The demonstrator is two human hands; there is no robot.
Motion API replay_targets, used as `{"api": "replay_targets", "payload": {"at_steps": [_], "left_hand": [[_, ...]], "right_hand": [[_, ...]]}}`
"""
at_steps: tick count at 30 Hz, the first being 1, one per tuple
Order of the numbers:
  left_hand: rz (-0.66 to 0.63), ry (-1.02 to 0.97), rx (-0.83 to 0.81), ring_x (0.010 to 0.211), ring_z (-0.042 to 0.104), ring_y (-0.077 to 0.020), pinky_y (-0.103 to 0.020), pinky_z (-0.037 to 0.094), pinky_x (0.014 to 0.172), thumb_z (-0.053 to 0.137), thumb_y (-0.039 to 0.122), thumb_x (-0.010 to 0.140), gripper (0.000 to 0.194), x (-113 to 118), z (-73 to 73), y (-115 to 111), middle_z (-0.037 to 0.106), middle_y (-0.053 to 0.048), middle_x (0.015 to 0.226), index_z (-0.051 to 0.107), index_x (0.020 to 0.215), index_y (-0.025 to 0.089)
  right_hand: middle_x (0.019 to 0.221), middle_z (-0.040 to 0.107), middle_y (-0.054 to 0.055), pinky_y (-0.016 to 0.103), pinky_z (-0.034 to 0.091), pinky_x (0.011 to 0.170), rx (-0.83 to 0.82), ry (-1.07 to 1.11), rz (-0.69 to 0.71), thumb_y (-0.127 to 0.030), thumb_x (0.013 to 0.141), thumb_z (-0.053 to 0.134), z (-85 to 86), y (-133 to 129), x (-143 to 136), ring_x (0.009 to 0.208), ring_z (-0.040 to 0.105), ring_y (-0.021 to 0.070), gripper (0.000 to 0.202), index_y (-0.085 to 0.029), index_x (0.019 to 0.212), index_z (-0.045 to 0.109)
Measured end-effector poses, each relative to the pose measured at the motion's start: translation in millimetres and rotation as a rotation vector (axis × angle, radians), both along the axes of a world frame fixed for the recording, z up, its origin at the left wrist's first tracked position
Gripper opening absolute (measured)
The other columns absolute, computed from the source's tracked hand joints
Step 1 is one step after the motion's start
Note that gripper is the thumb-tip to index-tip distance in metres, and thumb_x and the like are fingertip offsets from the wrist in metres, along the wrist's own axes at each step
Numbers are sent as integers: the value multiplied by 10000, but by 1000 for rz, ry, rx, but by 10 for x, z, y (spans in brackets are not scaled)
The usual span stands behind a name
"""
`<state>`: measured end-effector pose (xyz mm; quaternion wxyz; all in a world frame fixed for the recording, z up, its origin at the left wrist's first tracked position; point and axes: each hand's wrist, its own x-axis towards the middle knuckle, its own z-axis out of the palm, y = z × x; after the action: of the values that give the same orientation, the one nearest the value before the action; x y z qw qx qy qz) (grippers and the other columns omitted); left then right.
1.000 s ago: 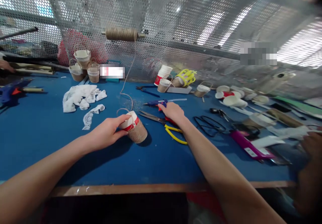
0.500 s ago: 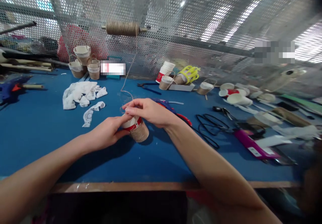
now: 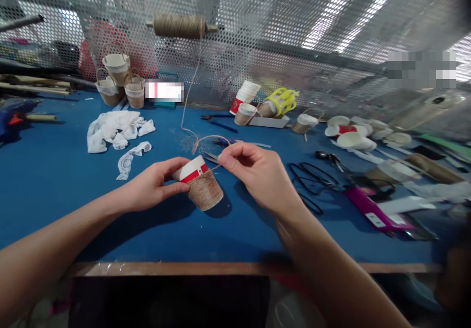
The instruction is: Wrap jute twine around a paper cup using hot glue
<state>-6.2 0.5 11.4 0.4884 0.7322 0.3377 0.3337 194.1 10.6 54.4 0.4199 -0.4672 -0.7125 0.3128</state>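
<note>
My left hand [image 3: 161, 183] grips a tilted paper cup [image 3: 194, 170], red and white near its rim, with twine [image 3: 205, 191] wound round its lower part. The thumb presses on the edge of the winding. To the right of the cup, my right hand [image 3: 253, 168] pinches the strand of twine, which runs taut from the cup to the fingers. Beyond them the strand loops over the table and rises to a twine spool [image 3: 179, 26] on a rod. Scissors [image 3: 212, 158] lie just behind the right hand, which partly hides them.
White lace strips [image 3: 114, 129] lie at the left, with finished cups [image 3: 117, 68] stacked behind. Pliers [image 3: 220, 122] and stacked paper cups [image 3: 246, 97] stand further back. At right are a black cord [image 3: 308, 183], a purple box [image 3: 375, 210] and loose cups [image 3: 355, 141]. A glue gun [image 3: 16, 117] is far left.
My right hand has moved from above the cup's rim to its right side, drawing the twine along. The cup is turned slightly in my left hand, and its printed band shows more.
</note>
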Motion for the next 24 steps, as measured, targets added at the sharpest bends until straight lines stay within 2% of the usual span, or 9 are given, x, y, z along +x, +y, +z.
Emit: {"api": "replay_targets", "payload": {"at_steps": [6,12,24], "left_hand": [[19,89,82,904,572,-182,-299,463,796,532,244,824,322,-15,6,-11,615,-68,1020,498,1130,154],[7,130,95,868,568,-163,-286,456,799,523,247,832,295,-9,29,-36,612,-52,992,504,1112,155],[6,101,72,854,562,-148,-258,455,776,524,225,833,262,-17,40,-37,611,-48,978,515,1085,155]], "right_hand": [[638,580,-4,262,439,588,-23,32,-42,-328,712,615,-97,42,10,608,505,114,162,-180,660,574],[654,574,-6,253,439,593,-72,128,-13,-346,706,627,-194,75,17,617,507,110,182,-175,677,572],[648,558,-4,249,420,564,-99,91,-35,-350,724,606,-219,12,58,603,491,110,185,-176,677,566]]}}
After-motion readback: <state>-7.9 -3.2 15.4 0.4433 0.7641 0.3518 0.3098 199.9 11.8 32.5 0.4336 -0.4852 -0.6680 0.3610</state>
